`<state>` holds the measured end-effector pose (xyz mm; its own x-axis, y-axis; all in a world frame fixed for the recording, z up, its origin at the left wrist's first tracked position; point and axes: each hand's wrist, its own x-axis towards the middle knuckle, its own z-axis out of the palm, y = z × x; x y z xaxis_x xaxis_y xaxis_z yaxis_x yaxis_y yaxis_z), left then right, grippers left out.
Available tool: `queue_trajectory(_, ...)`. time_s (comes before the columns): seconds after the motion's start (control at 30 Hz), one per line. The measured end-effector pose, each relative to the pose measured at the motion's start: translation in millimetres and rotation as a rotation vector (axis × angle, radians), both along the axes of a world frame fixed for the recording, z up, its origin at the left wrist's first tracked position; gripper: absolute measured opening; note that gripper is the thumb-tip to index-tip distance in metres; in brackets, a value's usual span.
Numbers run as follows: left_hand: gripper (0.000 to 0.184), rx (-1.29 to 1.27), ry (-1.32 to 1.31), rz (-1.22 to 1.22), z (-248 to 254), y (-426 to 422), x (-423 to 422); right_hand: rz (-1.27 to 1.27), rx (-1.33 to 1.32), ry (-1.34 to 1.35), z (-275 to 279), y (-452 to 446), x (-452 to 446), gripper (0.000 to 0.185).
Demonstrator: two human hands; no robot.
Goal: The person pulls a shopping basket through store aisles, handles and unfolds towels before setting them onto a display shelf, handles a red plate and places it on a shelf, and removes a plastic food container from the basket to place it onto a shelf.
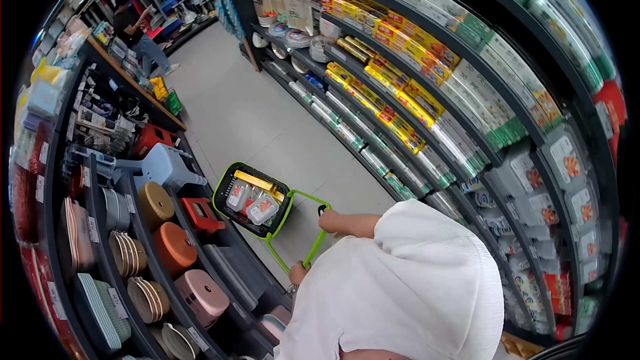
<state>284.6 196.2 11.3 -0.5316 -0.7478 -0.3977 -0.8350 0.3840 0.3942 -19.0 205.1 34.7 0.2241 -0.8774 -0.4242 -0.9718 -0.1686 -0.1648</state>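
Note:
A black shopping basket (219,201) with a bright green rim sits on the aisle floor ahead of me. Inside it lie a long yellow box (259,182) and clear plastic food containers (263,209) with printed labels. The basket's green pull handle (309,195) reaches back toward my body. My right hand (327,221) is closed round one side of this handle, beside a small black piece on it. Lower down, my left hand (298,273) grips the handle's other side, its fingers partly hidden by my white shirt.
Shelving on the right carries yellow boxes (393,33), wrapped rolls (460,143) and clear containers (567,155). Close on the left, shelves hold stools (179,248), baskets and a light blue chair-like item (163,164). Grey tiled floor (233,113) runs between them. Another person (137,33) stands at the far end.

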Motion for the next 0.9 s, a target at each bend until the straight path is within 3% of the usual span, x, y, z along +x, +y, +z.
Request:
queue_trajectory(0.13, 0.045, -0.049, -0.023, -0.003, 26.8, 38.9, 16.9, -0.134, 0.017, 0.019, -26.1, 46.4, 31.7, 0.008)
queue_trajectory(0.2, 0.045, -0.017, -0.042, -0.098, 11.7, 57.9, 33.8, 0.001, 0.029, 0.046, -31.9, 74.6, 47.0, 0.006)
queue_trajectory(0.33, 0.044, 0.056, -0.143, -0.187, -8.1, 89.7, 65.9, -0.029, -0.003, 0.04, -16.5, 138.6, 67.7, 0.005)
queue_trajectory(0.43, 0.044, 0.068, -0.163, -0.179, -11.1, 105.9, 72.0, -0.05, 0.104, -0.061, 2.6, 166.0, 69.1, 0.011)
queue_trajectory(0.9, 0.042, 0.025, -0.203, -0.016, 4.6, 242.8, 24.0, 0.014, -0.054, -0.191, 25.1, 278.2, 23.0, 0.011)
